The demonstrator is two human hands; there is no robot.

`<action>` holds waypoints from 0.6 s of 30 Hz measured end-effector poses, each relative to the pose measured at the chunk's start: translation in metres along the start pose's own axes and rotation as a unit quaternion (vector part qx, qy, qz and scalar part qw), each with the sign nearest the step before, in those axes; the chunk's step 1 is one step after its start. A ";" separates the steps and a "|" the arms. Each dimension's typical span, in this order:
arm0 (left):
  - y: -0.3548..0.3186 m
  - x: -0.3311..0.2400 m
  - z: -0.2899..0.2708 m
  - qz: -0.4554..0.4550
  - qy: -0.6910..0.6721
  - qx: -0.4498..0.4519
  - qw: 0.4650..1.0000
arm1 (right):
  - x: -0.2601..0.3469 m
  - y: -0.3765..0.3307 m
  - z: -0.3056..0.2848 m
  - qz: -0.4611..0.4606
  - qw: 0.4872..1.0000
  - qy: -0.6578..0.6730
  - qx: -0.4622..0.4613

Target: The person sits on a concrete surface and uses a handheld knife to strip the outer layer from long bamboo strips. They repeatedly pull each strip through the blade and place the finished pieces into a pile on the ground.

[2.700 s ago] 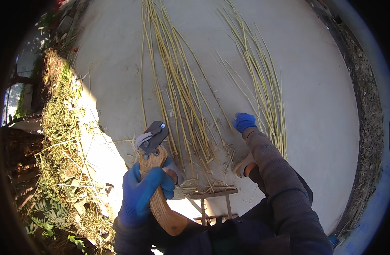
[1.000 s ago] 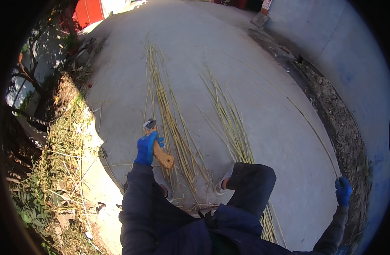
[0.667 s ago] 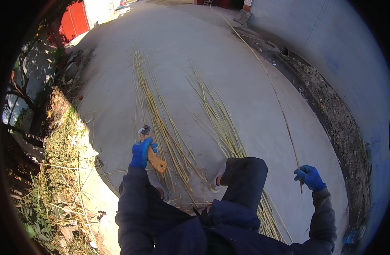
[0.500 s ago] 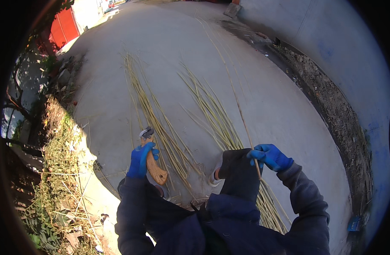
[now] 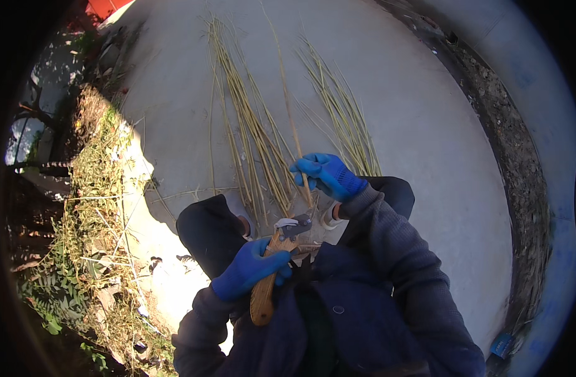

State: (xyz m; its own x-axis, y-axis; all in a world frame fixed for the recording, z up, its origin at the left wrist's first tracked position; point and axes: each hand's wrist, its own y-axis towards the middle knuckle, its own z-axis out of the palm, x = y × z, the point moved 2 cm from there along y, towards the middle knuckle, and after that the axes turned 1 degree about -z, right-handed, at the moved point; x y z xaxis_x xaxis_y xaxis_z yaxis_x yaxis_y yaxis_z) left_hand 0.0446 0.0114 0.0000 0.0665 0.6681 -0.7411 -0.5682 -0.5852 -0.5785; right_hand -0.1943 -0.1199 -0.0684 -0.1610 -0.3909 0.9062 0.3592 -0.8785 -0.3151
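My left hand (image 5: 253, 267), in a blue glove, is closed around the wooden handle of pruning shears (image 5: 291, 227), whose grey metal head points up and away from my lap. Just above and to the right, my right hand (image 5: 328, 174), gloved in blue too, pinches a thin brown stick (image 5: 286, 103) close to its near end. That stick stretches away over the ground, its cut end just short of the shears' head. Beyond my hands lie a bundle of long yellow-green sticks (image 5: 241, 113) and, farther right, a second bundle (image 5: 344, 116), partly hidden by my knee.
I sit or squat with knees apart on grey concrete (image 5: 426, 157). Dry plants and leaves (image 5: 99, 188) pile along the left edge, beside a sunlit strip. A dirt gutter (image 5: 501, 125) runs along the pale wall (image 5: 545, 88) at the right. A blue packet (image 5: 501, 344) lies lower right.
My right hand has brought the stick leftward from beside my right knee to the middle. My left hand has moved right and nearer my body with the shears. The view has tilted downward.
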 end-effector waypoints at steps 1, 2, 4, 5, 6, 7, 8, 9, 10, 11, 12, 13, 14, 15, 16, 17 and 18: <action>0.001 0.000 0.000 -0.004 0.010 -0.002 1.000 | 0.000 -0.001 0.006 -0.010 1.000 0.000 0.001; 0.002 0.001 -0.001 -0.003 0.016 -0.007 1.000 | 0.001 -0.001 0.011 -0.014 1.000 0.000 0.000; 0.003 0.001 -0.002 -0.006 0.024 -0.010 1.000 | 0.002 -0.002 0.017 -0.020 0.999 -0.025 0.002; 0.004 0.002 -0.002 -0.009 0.025 -0.009 1.000 | 0.003 -0.003 0.019 -0.029 0.999 -0.034 0.006; 0.004 0.002 -0.002 -0.016 0.025 -0.014 0.999 | 0.003 -0.004 0.021 -0.031 0.999 -0.043 0.001; 0.004 0.002 -0.002 -0.005 0.031 -0.011 0.999 | 0.003 -0.004 0.022 -0.043 0.998 -0.047 -0.001; 0.005 0.002 -0.002 0.003 0.035 -0.014 0.999 | 0.003 -0.005 0.023 -0.052 0.997 -0.051 -0.002; 0.005 0.003 -0.002 0.005 0.037 -0.017 0.999 | 0.002 -0.005 0.024 -0.054 0.997 -0.046 -0.007; 0.006 0.003 -0.003 0.006 0.037 -0.017 0.999 | 0.002 -0.005 0.025 -0.055 0.998 -0.041 -0.011; 0.006 0.005 -0.003 0.003 0.035 -0.017 0.999 | 0.001 -0.006 0.026 -0.050 0.998 -0.040 -0.022; 0.007 0.006 -0.003 0.004 0.030 -0.019 0.999 | 0.000 -0.006 0.027 -0.057 0.998 -0.035 -0.018; 0.007 0.007 -0.004 -0.002 0.036 -0.019 0.999 | -0.002 -0.006 0.029 -0.057 0.998 -0.033 -0.022; 0.007 0.008 -0.004 -0.004 0.039 -0.021 0.999 | -0.003 -0.006 0.030 -0.066 0.997 -0.027 -0.016; 0.008 0.010 -0.004 -0.001 0.040 -0.022 0.999 | -0.005 -0.006 0.030 -0.055 0.997 -0.035 -0.028; 0.008 0.011 -0.004 -0.004 0.045 -0.024 0.999 | -0.007 -0.006 0.031 -0.053 0.997 -0.039 -0.031; 0.009 0.012 -0.005 -0.003 0.048 -0.026 0.998 | -0.009 -0.006 0.031 -0.049 0.997 -0.044 -0.044; 0.010 0.012 -0.005 -0.002 0.051 -0.027 0.998 | -0.012 -0.007 0.033 -0.049 0.997 -0.050 -0.029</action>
State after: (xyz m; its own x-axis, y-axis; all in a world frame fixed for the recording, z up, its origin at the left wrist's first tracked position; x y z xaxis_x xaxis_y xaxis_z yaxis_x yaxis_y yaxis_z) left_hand 0.0440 0.0117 -0.0167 0.1545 0.6217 -0.7678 -0.5234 -0.6076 -0.5973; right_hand -0.1651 -0.1001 -0.0675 -0.0993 -0.2759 0.9561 0.2919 -0.9266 -0.2371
